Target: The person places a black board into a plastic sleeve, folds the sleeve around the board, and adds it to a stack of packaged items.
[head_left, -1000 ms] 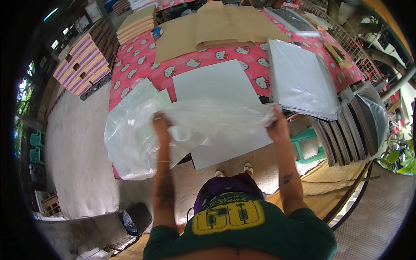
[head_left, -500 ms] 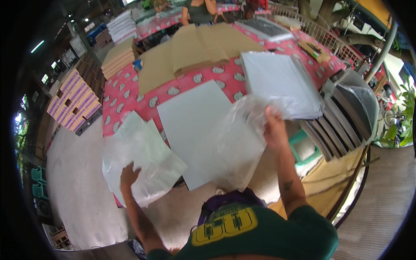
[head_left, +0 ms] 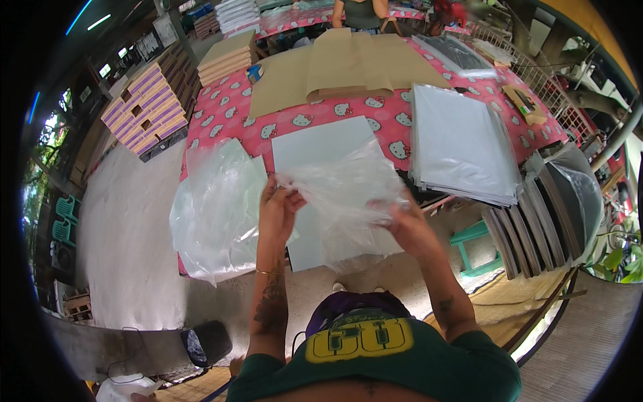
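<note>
Between my two hands a clear plastic bag [head_left: 345, 201] is stretched over a pale grey board [head_left: 321, 137]. My left hand [head_left: 278, 204] pinches the bag's left edge. My right hand [head_left: 405, 218] has its fingers closed on the right side, partly covered by the film. The board lies at the table's near edge, its middle hidden under the hazy plastic. To the left of my left hand, a loose pile of clear plastic bags [head_left: 218, 208] hangs slightly over the edge. On the right lies a stack of white sheets in clear plastic [head_left: 462, 141].
Brown paper sheets [head_left: 288, 80] cover the far part of the pink patterned table [head_left: 224, 110]. A tape dispenser [head_left: 526, 104] lies far right. Dark wrapped panels [head_left: 536, 214] lean above a green stool [head_left: 472, 244]. Stacked boxes [head_left: 147, 100] stand left. Another person [head_left: 362, 13] is beyond the table.
My left hand has left the pile of bags and taken the left edge of the bag my right hand held. The bag now spreads across the board. The view has shifted.
</note>
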Action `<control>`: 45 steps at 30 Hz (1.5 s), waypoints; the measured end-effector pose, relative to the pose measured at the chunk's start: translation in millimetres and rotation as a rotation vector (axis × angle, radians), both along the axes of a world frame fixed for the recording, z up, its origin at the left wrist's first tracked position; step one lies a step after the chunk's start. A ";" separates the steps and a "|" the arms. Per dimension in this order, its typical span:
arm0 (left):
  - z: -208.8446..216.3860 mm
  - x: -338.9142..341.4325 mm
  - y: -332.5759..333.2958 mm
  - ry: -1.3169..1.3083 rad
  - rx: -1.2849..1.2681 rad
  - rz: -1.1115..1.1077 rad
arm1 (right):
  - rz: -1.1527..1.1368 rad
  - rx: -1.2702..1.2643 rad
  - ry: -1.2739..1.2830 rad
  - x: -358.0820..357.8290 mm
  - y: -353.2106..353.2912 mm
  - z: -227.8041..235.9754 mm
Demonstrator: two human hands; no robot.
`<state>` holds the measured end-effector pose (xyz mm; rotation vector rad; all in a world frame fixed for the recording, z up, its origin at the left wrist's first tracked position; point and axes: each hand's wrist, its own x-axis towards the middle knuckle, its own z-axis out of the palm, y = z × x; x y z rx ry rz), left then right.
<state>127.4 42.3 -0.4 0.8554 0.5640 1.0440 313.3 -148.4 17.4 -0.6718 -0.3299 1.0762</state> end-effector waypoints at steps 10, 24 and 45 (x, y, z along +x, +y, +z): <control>45.8 -38.9 -31.2 0.509 0.793 -0.220 | 0.530 0.174 -1.219 59.3 -1.0 41.4; 54.6 -23.7 -49.4 1.268 1.243 0.546 | -1.135 -0.363 -1.869 73.4 -4.5 36.3; 34.7 -120.2 -73.5 0.272 0.344 -0.366 | 0.820 -0.063 -1.052 164.7 -42.3 -48.5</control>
